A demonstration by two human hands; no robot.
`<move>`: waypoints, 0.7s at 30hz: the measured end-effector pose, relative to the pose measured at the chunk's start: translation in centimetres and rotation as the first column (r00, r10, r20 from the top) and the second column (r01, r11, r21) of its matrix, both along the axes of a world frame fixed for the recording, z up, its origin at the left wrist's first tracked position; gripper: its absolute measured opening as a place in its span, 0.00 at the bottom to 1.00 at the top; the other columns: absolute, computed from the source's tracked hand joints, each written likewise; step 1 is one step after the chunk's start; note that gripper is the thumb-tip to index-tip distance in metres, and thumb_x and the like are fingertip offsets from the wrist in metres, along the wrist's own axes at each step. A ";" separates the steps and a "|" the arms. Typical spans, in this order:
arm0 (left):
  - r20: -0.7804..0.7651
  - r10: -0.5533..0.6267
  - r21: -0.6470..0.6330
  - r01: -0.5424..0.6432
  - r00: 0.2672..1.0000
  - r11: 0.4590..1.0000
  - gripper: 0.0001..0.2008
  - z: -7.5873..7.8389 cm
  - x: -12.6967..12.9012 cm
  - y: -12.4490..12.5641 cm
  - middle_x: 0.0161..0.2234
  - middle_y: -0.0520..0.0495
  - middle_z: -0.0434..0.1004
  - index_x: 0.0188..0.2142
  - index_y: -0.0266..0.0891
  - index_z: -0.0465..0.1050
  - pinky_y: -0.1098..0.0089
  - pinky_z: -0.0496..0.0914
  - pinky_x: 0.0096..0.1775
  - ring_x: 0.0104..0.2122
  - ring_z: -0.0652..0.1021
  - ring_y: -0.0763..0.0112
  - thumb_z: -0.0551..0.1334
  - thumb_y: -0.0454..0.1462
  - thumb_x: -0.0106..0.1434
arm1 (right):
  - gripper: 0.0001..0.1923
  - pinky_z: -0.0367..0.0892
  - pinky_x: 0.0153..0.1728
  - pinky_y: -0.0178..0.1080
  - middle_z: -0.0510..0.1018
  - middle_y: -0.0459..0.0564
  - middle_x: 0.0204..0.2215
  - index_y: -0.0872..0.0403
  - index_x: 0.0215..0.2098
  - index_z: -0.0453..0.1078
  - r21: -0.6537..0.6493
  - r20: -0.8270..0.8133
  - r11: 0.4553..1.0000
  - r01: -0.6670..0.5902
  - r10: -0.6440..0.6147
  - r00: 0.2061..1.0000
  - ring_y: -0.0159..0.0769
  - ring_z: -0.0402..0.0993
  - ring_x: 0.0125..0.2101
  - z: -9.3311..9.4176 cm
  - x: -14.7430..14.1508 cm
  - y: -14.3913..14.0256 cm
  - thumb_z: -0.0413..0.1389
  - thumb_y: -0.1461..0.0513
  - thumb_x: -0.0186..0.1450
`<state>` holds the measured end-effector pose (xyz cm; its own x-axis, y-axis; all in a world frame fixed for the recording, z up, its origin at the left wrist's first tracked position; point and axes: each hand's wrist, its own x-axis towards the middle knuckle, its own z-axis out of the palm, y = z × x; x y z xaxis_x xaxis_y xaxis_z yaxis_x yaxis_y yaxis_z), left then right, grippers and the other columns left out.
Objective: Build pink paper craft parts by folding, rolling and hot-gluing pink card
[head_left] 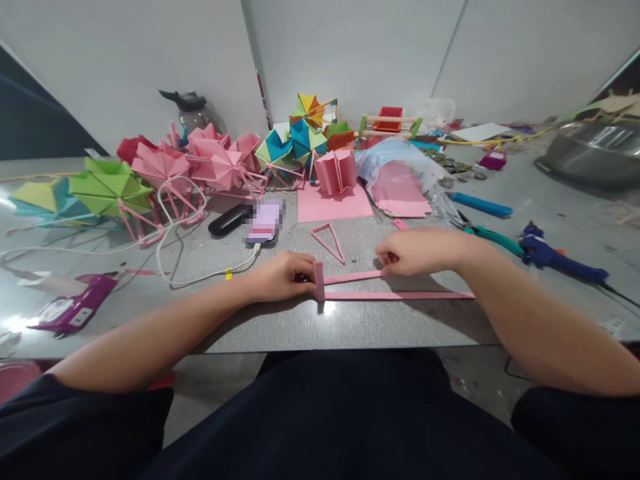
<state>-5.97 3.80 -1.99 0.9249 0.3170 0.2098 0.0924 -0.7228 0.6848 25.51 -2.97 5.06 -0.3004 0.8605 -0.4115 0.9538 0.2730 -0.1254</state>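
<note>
Pink paper strip [395,295] lies flat near the table's [360,330] front edge, folded up at its left end, where my left hand's [280,277] fingers are pinched closed on the fold. My right hand [417,251] presses its fingertips together on a second, shorter strip [353,276] just above. Beyond them lies a pink paper triangle [329,241], then a phone [263,224], teal pliers [493,237] and a blue glue gun [560,257].
</note>
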 end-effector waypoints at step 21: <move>-0.016 0.028 0.014 -0.028 0.999 1.000 0.10 -0.1 -0.1 -0.1 0.36 0.48 0.82 0.39 0.41 0.86 0.69 0.72 0.39 0.35 0.80 0.70 0.70 0.44 0.75 | 0.13 0.47 0.33 0.43 0.83 0.53 0.36 0.53 0.41 0.82 0.445 -0.143 0.852 -0.275 0.370 0.918 0.39 0.73 0.33 -5.1 -5.5 -0.3 0.55 0.60 0.78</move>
